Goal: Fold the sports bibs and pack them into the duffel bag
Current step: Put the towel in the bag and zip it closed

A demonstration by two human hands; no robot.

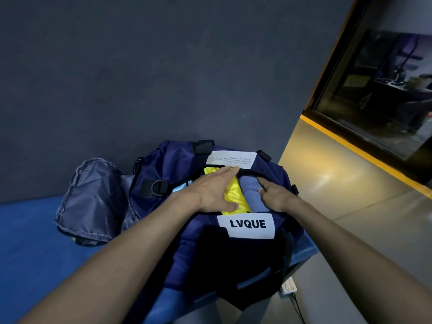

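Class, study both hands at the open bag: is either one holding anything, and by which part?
Left hand lies flat, fingers straight, pressing the yellow bib inside the duffel bag; it grips nothing. Right hand has curled fingers at the bag's opening; an actual grip cannot be told.

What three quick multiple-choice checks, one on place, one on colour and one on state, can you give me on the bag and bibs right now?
1. Where is the yellow bib?
A. Spread on the blue surface
B. Inside the duffel bag's open top
C. Hanging on the wall

2. What colour is the lettering LVQUE on the white patch?
A. Black
B. Red
C. Yellow

3. How does the left hand lie?
A. Curled into a fist, holding nothing
B. Off the bag, at the person's side
C. Fingers straight, pressing on the yellow bib

Answers:
1 B, the yellow fabric shows in the opening of the duffel bag.
2 A, dark letters on white.
3 C, its flat fingers lie across the bib, while the right hand rests on the pale blue fabric beside it.
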